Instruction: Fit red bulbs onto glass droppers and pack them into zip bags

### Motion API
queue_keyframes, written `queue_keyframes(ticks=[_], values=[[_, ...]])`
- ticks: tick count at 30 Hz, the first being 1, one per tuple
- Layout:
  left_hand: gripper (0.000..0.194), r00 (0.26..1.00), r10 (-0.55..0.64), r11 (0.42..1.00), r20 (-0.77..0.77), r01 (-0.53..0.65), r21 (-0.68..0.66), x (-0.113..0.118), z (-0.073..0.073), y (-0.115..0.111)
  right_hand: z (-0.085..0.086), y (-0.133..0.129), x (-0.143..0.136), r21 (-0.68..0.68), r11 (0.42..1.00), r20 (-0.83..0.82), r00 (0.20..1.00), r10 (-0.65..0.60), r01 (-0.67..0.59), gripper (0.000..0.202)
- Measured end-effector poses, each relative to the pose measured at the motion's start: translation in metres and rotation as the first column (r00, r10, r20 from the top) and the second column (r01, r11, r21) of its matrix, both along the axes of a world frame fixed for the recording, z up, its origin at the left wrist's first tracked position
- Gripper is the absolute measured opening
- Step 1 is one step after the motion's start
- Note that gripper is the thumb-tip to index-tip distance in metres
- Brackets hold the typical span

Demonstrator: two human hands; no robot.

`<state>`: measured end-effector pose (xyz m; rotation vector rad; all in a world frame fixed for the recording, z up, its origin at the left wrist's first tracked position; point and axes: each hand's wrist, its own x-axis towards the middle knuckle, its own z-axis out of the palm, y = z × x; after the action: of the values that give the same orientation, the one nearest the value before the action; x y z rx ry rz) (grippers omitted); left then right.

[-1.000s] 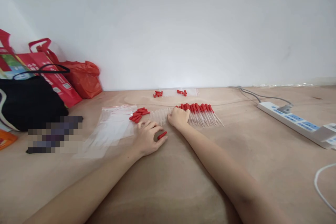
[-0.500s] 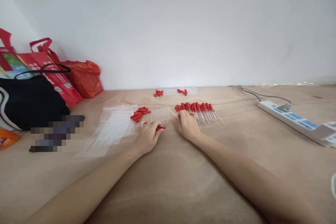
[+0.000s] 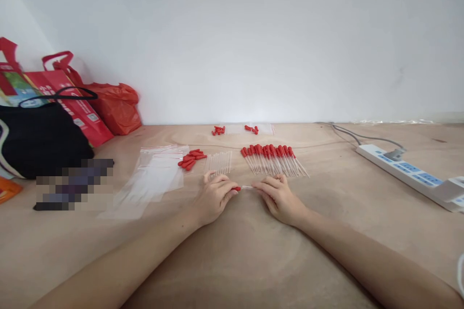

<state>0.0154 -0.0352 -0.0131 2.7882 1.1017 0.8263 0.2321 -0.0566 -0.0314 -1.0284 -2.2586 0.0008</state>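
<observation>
Pinched in my left hand [image 3: 216,198] is a red rubber bulb [image 3: 236,188], its open end facing right. My right hand [image 3: 280,199] grips a thin clear dropper tube [image 3: 248,187] whose end points at the bulb; whether the two touch I cannot tell. Just beyond my left hand lies a row of bare clear tubes [image 3: 219,161], with a pile of loose red bulbs [image 3: 192,158] to their left. Beyond my right hand, several droppers with red bulbs fitted [image 3: 273,157] lie side by side, tips toward me.
Clear zip bags [image 3: 155,174] lie left of the bulbs. More red bulbs [image 3: 218,130] and a clear bag [image 3: 266,129] are by the wall. A white power strip [image 3: 409,169] stands right; a black bag [image 3: 43,140] and red bags [image 3: 116,106] sit left.
My right hand has drawn the tube back from beside the finished droppers and turned it toward the bulb. My left hand has moved slightly right and nearer me, bringing the bulb to the tube.
</observation>
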Motion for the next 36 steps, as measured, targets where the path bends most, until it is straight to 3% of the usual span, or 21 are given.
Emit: queue_keyframes(ticks=[8, 19, 24, 36], values=[[0.020, 1.000, -0.026, 1.000, 0.007, 0.026, -0.018, 0.001, -0.001, 0.001, 0.002, -0.001, 0.000, -0.010, 1.000, -0.020, 1.000, 0.013, -0.013, 0.028], [0.018, 0.997, -0.073, 0.990, 0.024, 0.075, -0.121, 0.002, 0.001, -0.001, -0.001, 0.003, 0.001, 0.100, 0.994, -0.045, 0.998, 0.054, -0.049, 0.024], [0.019, 0.996, -0.088, 0.993, 0.032, 0.091, -0.070, 0.003, 0.002, -0.003, 0.000, 0.004, 0.000, 0.098, 0.990, -0.047, 0.994, 0.102, -0.097, 0.021], [0.018, 0.996, -0.074, 0.996, -0.040, 0.075, 0.040, 0.005, 0.005, -0.009, 0.010, -0.001, -0.007, 0.131, 0.988, 0.111, 0.991, 0.069, -0.084, 0.023]])
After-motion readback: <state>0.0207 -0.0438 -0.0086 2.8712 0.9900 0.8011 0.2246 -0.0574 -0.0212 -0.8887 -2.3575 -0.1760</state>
